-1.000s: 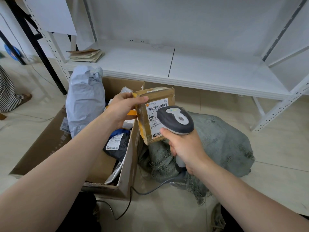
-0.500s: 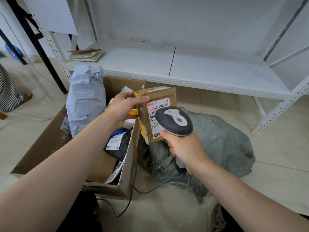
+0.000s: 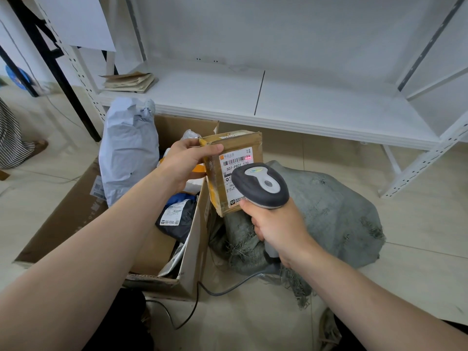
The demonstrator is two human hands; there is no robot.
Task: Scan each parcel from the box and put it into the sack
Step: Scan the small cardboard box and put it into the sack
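Note:
My left hand (image 3: 186, 163) grips a small brown cardboard parcel (image 3: 229, 148) by its upper left corner, held upright with its white label facing me. A red scan line glows at the right end of the label's barcode. My right hand (image 3: 277, 229) grips the handle of a grey and white barcode scanner (image 3: 260, 186), whose head covers the lower right of the label. The open cardboard box (image 3: 192, 262) stands on the floor at the left with several parcels inside, among them a tall grey poly bag (image 3: 126, 150) and a dark bag (image 3: 177, 219). The grey-green woven sack (image 3: 336, 214) lies on the floor behind the scanner.
A white metal shelf (image 3: 291, 102) runs across the back, with a stack of brown envelopes (image 3: 129, 82) at its left end. The scanner's cable (image 3: 202, 292) trails over the tiled floor by the box. A person's striped clothing (image 3: 10, 138) shows at the far left.
The red scan line has shifted from the left end of the barcode to its right end. The parcel and scanner have barely moved.

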